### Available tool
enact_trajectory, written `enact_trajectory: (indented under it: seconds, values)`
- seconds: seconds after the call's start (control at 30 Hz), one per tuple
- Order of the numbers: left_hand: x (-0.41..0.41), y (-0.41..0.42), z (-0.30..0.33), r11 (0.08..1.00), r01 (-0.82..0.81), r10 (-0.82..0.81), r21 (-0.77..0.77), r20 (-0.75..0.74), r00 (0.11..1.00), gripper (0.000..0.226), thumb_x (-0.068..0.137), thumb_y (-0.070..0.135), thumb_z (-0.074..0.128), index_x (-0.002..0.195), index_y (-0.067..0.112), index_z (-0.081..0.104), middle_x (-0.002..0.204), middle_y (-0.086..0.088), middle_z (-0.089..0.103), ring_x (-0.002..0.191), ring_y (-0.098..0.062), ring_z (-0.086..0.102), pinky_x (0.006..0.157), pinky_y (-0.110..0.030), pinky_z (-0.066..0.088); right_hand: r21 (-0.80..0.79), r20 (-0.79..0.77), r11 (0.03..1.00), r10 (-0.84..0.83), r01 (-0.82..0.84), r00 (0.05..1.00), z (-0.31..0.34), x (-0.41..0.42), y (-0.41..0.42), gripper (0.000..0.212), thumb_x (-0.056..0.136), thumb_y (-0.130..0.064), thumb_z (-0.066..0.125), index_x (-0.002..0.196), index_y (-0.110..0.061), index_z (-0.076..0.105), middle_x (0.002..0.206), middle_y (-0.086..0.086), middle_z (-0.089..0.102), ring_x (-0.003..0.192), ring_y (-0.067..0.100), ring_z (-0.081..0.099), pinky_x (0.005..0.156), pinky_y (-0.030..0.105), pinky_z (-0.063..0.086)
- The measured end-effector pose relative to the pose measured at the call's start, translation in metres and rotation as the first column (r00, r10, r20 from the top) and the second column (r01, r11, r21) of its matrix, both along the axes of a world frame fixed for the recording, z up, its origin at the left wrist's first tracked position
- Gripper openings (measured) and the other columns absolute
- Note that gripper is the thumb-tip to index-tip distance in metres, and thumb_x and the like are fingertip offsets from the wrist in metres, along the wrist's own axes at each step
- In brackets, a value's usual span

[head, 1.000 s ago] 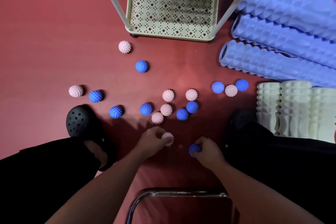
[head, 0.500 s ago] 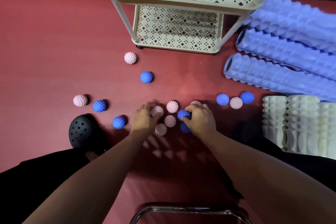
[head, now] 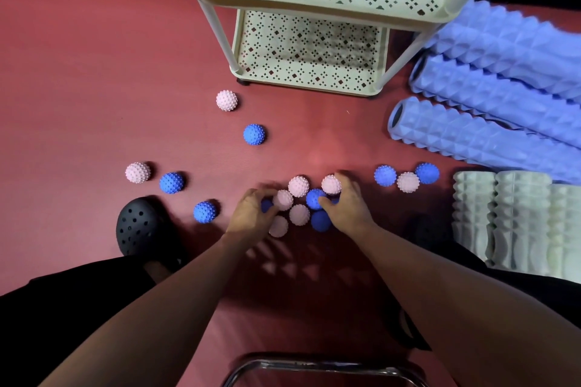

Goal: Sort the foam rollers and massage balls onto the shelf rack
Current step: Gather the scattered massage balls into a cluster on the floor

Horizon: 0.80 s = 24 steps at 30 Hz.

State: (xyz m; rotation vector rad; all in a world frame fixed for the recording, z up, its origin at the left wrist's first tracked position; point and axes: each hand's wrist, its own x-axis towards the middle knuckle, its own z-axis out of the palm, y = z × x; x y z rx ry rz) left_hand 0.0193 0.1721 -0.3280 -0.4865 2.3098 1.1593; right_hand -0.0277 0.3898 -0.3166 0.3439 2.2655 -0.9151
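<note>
Both hands (head: 301,214) cupped around balls (head: 299,214)

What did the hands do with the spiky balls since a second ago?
Both hands carried their balls forward into the middle cluster of balls. The left hand brought a pink one, the right hand a blue one, and both now curl around the pile's sides, gathering it. The scattered balls, like the pink ball by the shelf rack, and the foam rollers stayed put.
</note>
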Motion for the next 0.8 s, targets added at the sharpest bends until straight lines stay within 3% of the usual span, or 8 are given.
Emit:
enact_trajectory:
  seconds: [0.13, 0.27, 0.43, 0.57, 0.67, 0.73, 0.8]
  values:
    - [0.002, 0.002, 0.001, 0.996, 0.021, -0.024, 0.084, 0.026, 0.999, 0.036, 0.087, 0.027, 0.073, 0.123, 0.021, 0.069, 0.121, -0.003, 0.06, 0.115, -0.017, 0.058, 0.105, -0.027, 0.04, -0.039, -0.018, 0.994, 0.106, -0.106, 0.994, 0.001, -0.002, 0.0, 0.067, 0.092, -0.013, 0.067, 0.153, -0.013, 0.038, 0.158, 0.006, 0.037, 0.146, 0.019, 0.034, 0.118, 0.024, 0.021]
    - [0.001, 0.0, 0.007, 0.995, 0.029, -0.03, 0.1, 0.014, 0.999, 0.038, 0.088, 0.021, 0.073, 0.126, 0.019, 0.066, 0.125, 0.0, 0.057, 0.12, -0.015, 0.055, 0.108, -0.024, 0.037, -0.015, 0.005, 0.973, 0.231, -0.231, 0.973, -0.002, -0.007, 0.004, 0.071, 0.094, -0.016, 0.065, 0.157, -0.014, 0.031, 0.165, 0.004, 0.026, 0.152, 0.018, 0.024, 0.123, 0.028, 0.018]
    - [0.004, -0.022, 0.018, 0.999, -0.034, 0.035, 0.017, -0.019, 0.999, 0.044, 0.09, 0.013, 0.071, 0.132, 0.015, 0.061, 0.133, -0.001, 0.054, 0.125, -0.016, 0.053, 0.113, -0.025, 0.034, 0.169, -0.078, 0.947, 0.291, -0.275, 0.954, 0.007, -0.006, -0.001, 0.071, 0.093, -0.03, 0.062, 0.157, -0.028, 0.031, 0.163, -0.008, 0.028, 0.145, 0.025, 0.034, 0.117, 0.044, 0.034]
    - [0.003, -0.057, 0.029, 0.991, -0.077, 0.071, -0.108, -0.062, 0.996, 0.043, 0.091, 0.015, 0.07, 0.133, 0.017, 0.059, 0.126, 0.001, 0.049, 0.104, -0.01, 0.054, 0.1, -0.016, 0.036, 0.236, -0.177, 0.892, 0.429, -0.385, 0.886, 0.023, -0.012, -0.025, 0.063, 0.095, -0.036, 0.059, 0.153, -0.026, 0.038, 0.159, -0.008, 0.036, 0.14, 0.022, 0.039, 0.114, 0.04, 0.035]
    - [0.008, -0.084, 0.029, 0.949, -0.151, 0.142, -0.276, -0.052, 0.988, 0.047, 0.087, 0.024, 0.075, 0.13, 0.014, 0.06, 0.129, -0.013, 0.048, 0.108, -0.029, 0.058, 0.102, -0.031, 0.04, 0.214, -0.223, 0.867, 0.491, -0.449, 0.842, 0.032, -0.025, -0.052, 0.06, 0.095, -0.035, 0.06, 0.15, -0.023, 0.042, 0.156, -0.006, 0.04, 0.138, 0.023, 0.041, 0.114, 0.037, 0.035]
    - [0.014, -0.098, 0.028, 0.906, -0.17, 0.203, -0.387, 0.046, 0.978, 0.052, 0.084, 0.032, 0.077, 0.128, 0.012, 0.059, 0.131, -0.018, 0.047, 0.113, -0.04, 0.053, 0.101, -0.043, 0.041, 0.194, -0.221, 0.844, 0.535, -0.5, 0.816, 0.033, -0.039, -0.075, 0.06, 0.095, -0.036, 0.061, 0.151, -0.026, 0.041, 0.157, -0.007, 0.037, 0.139, 0.025, 0.04, 0.115, 0.038, 0.034]
    - [0.022, -0.106, 0.025, 0.905, -0.163, 0.246, -0.394, 0.169, 0.954, 0.057, 0.081, 0.036, 0.079, 0.128, 0.012, 0.056, 0.13, -0.017, 0.047, 0.115, -0.042, 0.053, 0.102, -0.046, 0.043, 0.162, -0.175, 0.817, 0.576, -0.554, 0.798, 0.03, -0.058, -0.1, 0.061, 0.095, -0.036, 0.061, 0.152, -0.034, 0.037, 0.16, -0.009, 0.027, 0.14, 0.028, 0.037, 0.115, 0.042, 0.036]
